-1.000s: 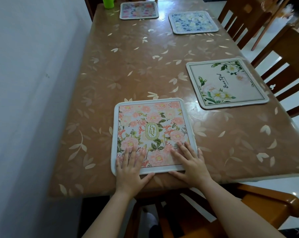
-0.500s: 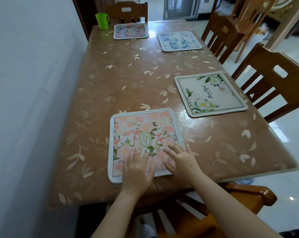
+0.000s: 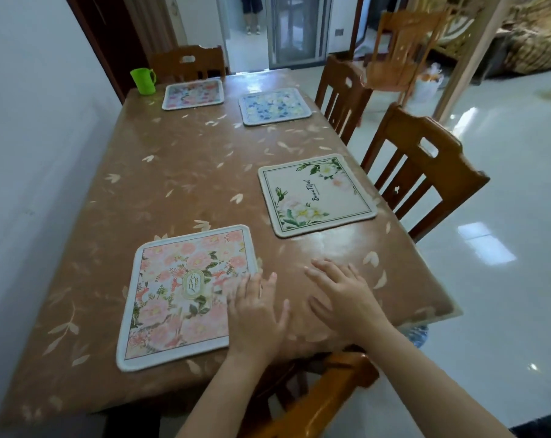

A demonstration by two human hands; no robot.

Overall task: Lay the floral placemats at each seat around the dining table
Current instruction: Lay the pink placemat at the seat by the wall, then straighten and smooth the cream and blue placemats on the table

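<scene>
Now four floral placemats lie on the bench (image 3: 179,172): pink placemat (image 3: 185,295) nearest, cream placemat (image 3: 315,194) by the right side, blue placemat (image 3: 274,105) and pastel placemat (image 3: 192,93) at the far end near one green cup (image 3: 143,80). Two hands hold nothing: left hand (image 3: 257,314), fingers straight, overlaps the pink placemat's right edge; right hand (image 3: 347,295), fingers spread, is over bare bench

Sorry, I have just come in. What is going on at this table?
A person is setting the dining table with floral placemats. Four lie flat on it: the pink placemat nearest, the cream placemat on the right, the blue placemat and the far placemat beyond. The left hand is open at the pink one's right edge; the right hand is open over the bare table beside it. Neither holds anything.
</scene>
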